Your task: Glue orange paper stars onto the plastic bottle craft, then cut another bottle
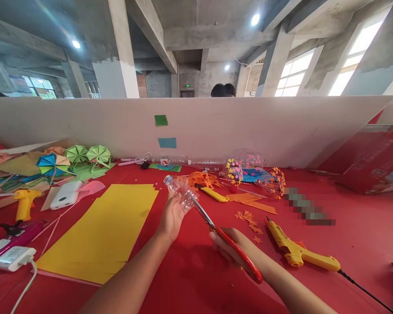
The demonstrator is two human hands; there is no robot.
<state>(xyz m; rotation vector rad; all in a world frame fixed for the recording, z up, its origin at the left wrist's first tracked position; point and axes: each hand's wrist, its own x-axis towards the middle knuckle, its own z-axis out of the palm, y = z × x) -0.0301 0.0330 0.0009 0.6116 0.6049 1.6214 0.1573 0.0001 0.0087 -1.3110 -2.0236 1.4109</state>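
My left hand [172, 216] is wrapped round a clear plastic bottle [180, 190], holding it tilted above the red table with its neck pointing up and left. My right hand [231, 247] grips red-handled scissors [239, 255]. The scissors' blades reach up to the bottle's side and touch it near my left fingers. Both hands are over the middle of the red table [196, 279].
A large yellow paper sheet [105, 231] lies left. A yellow glue gun [298, 250] with a cord lies right, another [24, 200] far left. Folded paper umbrellas [77, 155], star-decorated clear bottles [249, 170], a yellow box cutter [214, 195], a power bank [66, 195] and a white partition [216, 126] lie behind.
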